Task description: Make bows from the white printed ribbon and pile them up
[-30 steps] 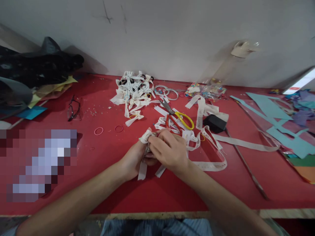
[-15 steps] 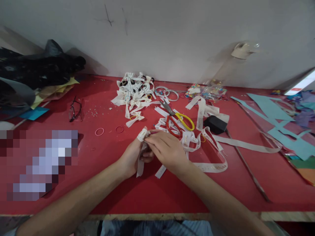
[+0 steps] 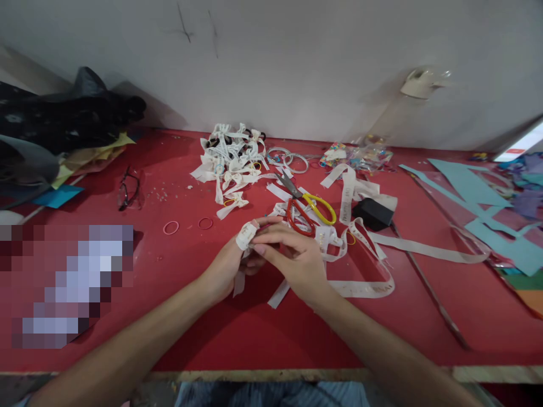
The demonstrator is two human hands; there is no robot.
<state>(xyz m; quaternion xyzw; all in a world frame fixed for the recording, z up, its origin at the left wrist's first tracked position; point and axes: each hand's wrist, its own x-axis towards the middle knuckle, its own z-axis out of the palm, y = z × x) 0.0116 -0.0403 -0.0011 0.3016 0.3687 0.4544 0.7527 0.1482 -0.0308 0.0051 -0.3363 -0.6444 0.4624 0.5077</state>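
Observation:
White ribbon [image 3: 246,236] is wrapped round the thumb of my left hand [image 3: 227,273], and a loose tail hangs below the palm. The left fingers are curled behind it, partly hidden. My right hand [image 3: 297,260] meets the left one at the ribbon, its thumb and fingers pinched at the ribbon's right edge. Just beyond the right hand lie scissors [image 3: 318,208] with one yellow and one red handle. A long printed white ribbon [image 3: 360,289] loops over the table to the right. Farther back is a pile of white ribbon bows [image 3: 231,152].
On the red table [image 3: 203,345] are two pink bands [image 3: 171,228], eyeglasses [image 3: 129,189], a black block [image 3: 372,213], a thin metal rod [image 3: 432,299] and light-blue sheets [image 3: 504,240]. Black bags [image 3: 72,118] lie at the back left, against the wall.
The right thumb has come into view, and the right fingers have shifted at the ribbon. The hanging ribbon tail now shows less below my left hand.

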